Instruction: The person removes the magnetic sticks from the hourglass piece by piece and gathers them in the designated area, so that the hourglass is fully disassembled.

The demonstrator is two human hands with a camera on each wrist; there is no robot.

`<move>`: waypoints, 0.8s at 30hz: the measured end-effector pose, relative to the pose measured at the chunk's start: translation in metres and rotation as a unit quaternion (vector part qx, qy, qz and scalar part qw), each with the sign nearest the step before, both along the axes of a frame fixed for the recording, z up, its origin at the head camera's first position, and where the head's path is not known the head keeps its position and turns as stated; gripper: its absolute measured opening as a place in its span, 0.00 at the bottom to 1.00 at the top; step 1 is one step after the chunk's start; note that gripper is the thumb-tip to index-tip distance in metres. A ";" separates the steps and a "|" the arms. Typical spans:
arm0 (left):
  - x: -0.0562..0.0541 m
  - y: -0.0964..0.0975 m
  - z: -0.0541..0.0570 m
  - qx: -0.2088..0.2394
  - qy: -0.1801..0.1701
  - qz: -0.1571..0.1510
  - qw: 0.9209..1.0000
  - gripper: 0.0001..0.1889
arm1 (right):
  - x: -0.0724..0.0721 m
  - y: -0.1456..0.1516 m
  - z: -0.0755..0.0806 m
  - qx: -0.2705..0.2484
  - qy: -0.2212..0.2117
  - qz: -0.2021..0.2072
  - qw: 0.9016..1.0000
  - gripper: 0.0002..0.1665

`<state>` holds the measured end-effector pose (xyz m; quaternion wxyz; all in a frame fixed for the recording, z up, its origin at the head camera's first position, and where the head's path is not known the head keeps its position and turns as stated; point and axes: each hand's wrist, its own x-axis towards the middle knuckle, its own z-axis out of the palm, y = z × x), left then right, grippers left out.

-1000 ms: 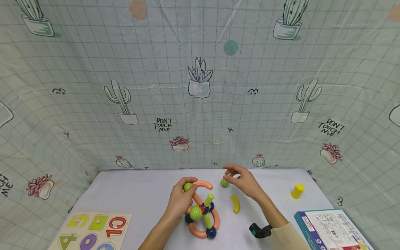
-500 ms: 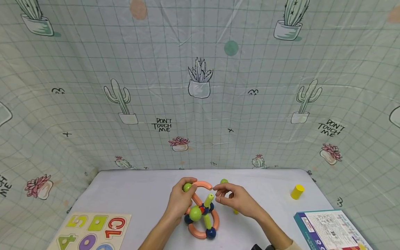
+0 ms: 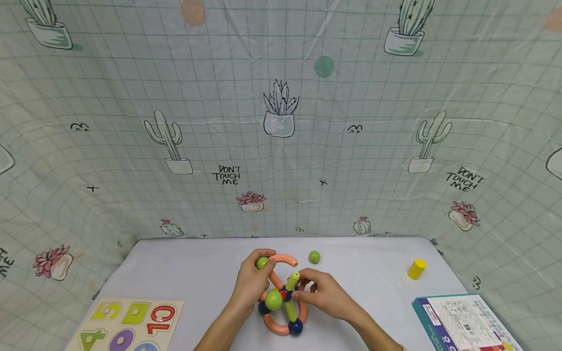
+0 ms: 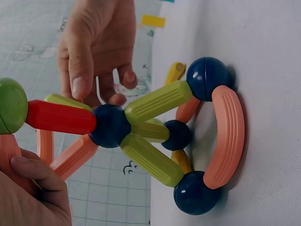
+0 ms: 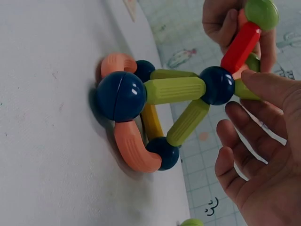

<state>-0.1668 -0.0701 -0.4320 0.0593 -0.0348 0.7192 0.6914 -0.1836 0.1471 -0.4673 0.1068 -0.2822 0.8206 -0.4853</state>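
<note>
A magnetic ball-and-stick structure [image 3: 291,311] stands on the table: dark blue balls, light green straight sticks and curved orange sticks at its base. From its upper blue ball [image 5: 217,85] a red stick [image 4: 61,116] leads to a green ball [image 3: 274,300]. My left hand [image 3: 252,280] grips the top left, around another green ball [image 3: 262,263] and orange sticks; a curved orange stick [image 3: 285,259] juts out there. At the upper light green stick [image 3: 292,281], my right hand [image 3: 322,295] has thumb and index finger around it, other fingers loosely bent. Its fingertip contact is partly hidden.
A loose green ball [image 3: 314,257] lies behind the right hand. Further right stands a yellow cylinder [image 3: 416,268], with a boxed set [image 3: 465,319] in front. A number puzzle board [image 3: 127,321] lies at left. A yellow curved piece [image 4: 175,73] lies beyond the structure.
My right hand has come from beside the loose green ball, past the curved orange stick's end, down to the upper light green stick. My left hand keeps its grip in place.
</note>
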 end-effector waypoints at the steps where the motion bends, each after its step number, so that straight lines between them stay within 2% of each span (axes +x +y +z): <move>1: 0.000 0.000 0.000 0.001 0.001 -0.001 1.000 0.15 | 0.000 -0.001 0.000 0.001 0.003 -0.002 1.000 0.10; 5: 0.000 0.000 0.000 0.001 0.001 0.001 1.000 0.15 | -0.001 -0.004 0.000 0.002 0.007 -0.004 1.000 0.13; 13: 0.000 0.001 -0.001 -0.004 0.005 0.006 1.000 0.15 | 0.001 -0.010 0.001 0.000 0.025 -0.015 1.000 0.07; 24: 0.000 0.000 -0.001 0.001 0.006 0.005 1.000 0.15 | 0.002 -0.012 0.003 0.008 0.053 -0.018 0.998 0.06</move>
